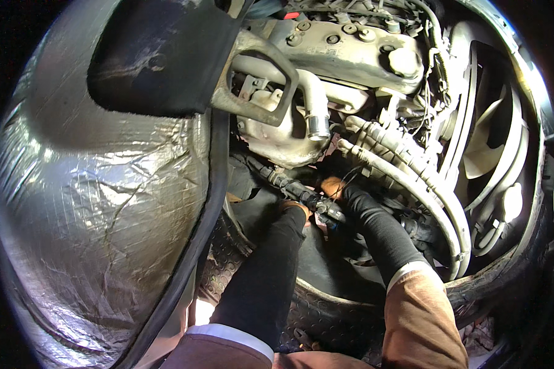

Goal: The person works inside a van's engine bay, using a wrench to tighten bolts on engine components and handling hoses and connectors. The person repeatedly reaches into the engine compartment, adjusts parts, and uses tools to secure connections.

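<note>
Both my arms, in black sleeves, reach down into an engine bay. My left hand [297,209] is beside and partly beneath a dark, jointed rod-like part [290,186] that runs slantwise below the engine. On the other side of that part, my right hand [333,187] bends down into a shadowed gap, near a thin dark wire. The fingers of both hands are hidden, so what they grip does not show. Just above them is a dusty, pale rounded housing [277,138] with a metal-ended pipe [317,120].
A foil-covered panel [104,209] with a black edge seal fills the left side. The dusty valve cover [345,55] lies at the back. Pale hoses [406,190] curve down on the right, beside a fan [489,141]. A studded black mat [329,313] covers the near edge.
</note>
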Motion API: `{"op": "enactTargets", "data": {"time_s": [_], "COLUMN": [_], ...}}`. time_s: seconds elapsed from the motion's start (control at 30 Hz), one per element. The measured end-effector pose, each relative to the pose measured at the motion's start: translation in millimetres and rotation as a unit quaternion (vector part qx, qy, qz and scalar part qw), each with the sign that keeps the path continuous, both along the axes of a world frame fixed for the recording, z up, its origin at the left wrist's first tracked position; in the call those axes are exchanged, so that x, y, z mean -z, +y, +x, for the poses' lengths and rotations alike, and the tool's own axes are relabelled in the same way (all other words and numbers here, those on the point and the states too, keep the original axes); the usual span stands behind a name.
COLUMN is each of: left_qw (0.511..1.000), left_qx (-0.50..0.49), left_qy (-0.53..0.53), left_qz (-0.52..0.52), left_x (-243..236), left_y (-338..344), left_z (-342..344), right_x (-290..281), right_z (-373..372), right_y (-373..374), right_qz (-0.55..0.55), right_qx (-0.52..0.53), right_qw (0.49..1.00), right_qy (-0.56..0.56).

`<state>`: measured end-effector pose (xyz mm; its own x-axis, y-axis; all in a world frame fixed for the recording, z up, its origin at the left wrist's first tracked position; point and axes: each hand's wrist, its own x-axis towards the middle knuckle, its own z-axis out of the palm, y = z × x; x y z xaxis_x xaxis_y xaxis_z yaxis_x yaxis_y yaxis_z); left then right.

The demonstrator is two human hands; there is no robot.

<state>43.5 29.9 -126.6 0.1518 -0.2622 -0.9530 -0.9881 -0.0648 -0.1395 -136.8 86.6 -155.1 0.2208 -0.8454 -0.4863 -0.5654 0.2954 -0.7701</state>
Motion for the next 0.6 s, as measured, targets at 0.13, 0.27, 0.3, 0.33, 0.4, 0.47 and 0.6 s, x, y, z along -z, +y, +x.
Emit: {"op": "enactTargets", "data": {"time_s": [0.13,0.27,0.3,0.33,0.4,0.47,0.6], "left_qw": [0.925,0.993,0.989,0.971,0.951,0.993,0.912], "left_qx": [0.371,0.054,0.103,0.229,0.308,0.082,0.298], "left_qy": [-0.078,-0.101,-0.102,-0.074,-0.014,-0.079,0.075], "left_qz": [0.007,-0.036,-0.04,0.007,0.025,-0.025,-0.271], "left_x": [-12.4,-31.8,-43.0,-57.3,-85.1,-113.5,-129.8], "left_y": [5.6,-2.2,0.2,-1.9,9.1,-7.5,-13.2], "left_z": [-10.8,-7.2,-18.1,-38.5,-101.1,-38.6,-36.3], "right_x": [14.9,42.9,54.0,72.2,117.9,51.8,36.9], "right_z": [18.8,33.0,33.3,24.6,-28.0,23.3,-16.9], "right_y": [-14.3,-24.8,-26.1,-26.5,-10.7,-36.0,-31.2], "right_qz": [0.0,0.019,0.028,0.023,-0.059,-0.105,-0.093], "right_qx": [0.031,0.078,0.101,0.137,0.264,0.25,0.253], "right_qw": [0.999,0.996,0.994,0.988,0.95,0.962,0.962], "right_qy": [0.021,0.033,0.04,0.059,0.156,0.021,0.037]}}
